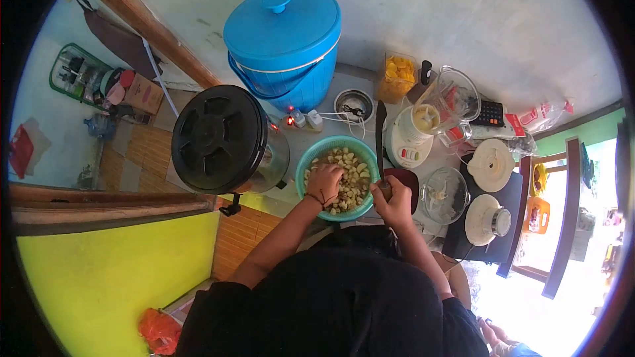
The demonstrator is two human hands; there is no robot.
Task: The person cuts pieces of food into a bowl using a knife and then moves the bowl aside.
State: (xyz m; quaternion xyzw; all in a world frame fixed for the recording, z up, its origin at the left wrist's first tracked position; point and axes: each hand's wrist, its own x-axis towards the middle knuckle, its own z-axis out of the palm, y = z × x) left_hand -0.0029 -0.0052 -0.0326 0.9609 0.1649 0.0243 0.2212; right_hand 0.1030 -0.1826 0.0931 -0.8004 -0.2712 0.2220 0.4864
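Observation:
A turquoise plastic basin [306,158] in front of me holds many pale, brown-edged chopped pieces [344,158]. My left hand [324,183] reaches into it, fingers curled down among the pieces; the fingertips and anything in them are hidden. At the basin's right rim, my right hand [391,201] is closed around the wooden handle of a knife [380,133]. Its long dark blade stands upright, pointing away from me, apart from the pieces. A dark red plate or lid [407,182] lies partly behind the right hand.
A black-lidded dispenser [218,139] stands left of the basin, a blue lidded bucket [284,46] behind it. To the right are a white blender base [407,142], a glass jug [456,96], a clear bowl [444,192] and a calculator [489,113]. Cables and chargers [313,119] lie behind the basin.

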